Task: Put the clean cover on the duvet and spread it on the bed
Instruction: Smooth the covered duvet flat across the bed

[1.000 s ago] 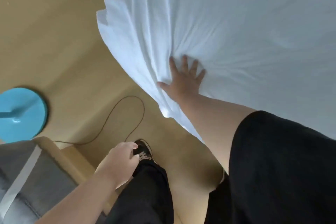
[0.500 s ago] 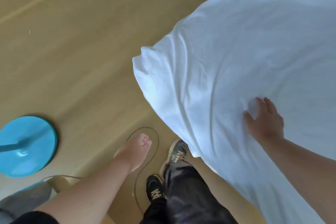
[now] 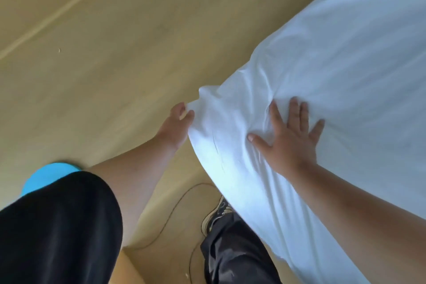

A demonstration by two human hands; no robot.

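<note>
**A:** How far along is the job judged to be?

**B:** Well advanced, it seems. The white covered duvet (image 3: 334, 71) is laid out over the bed, filling the right side of the view, and no bare filling can be seen. The cover is taken to be on already; whether its opening is closed cannot be told.

**A:** And the corner nearest the person?

**B:** That corner (image 3: 202, 104) is pinched by the left hand (image 3: 177, 122), thumb and fingers closed on the fabric at the very tip, where it overhangs the wooden floor (image 3: 103, 64). The right hand (image 3: 290, 136) is pressed flat on the duvet just beside it, fingers straight and spread, nothing gripped.

**A:** What is left, then?

**B:** Creases are gathered between the two hands, so the corner is judged not yet squared. Tugging and smoothing are probably still needed there. The far edges are out of view, so their state cannot be told.

**A:** Anything underfoot?

**B:** A thin cable (image 3: 175, 210) is looped on the floor by the shoe (image 3: 216, 214), and a blue round base (image 3: 48, 175) is partly hidden behind the left sleeve.
</note>
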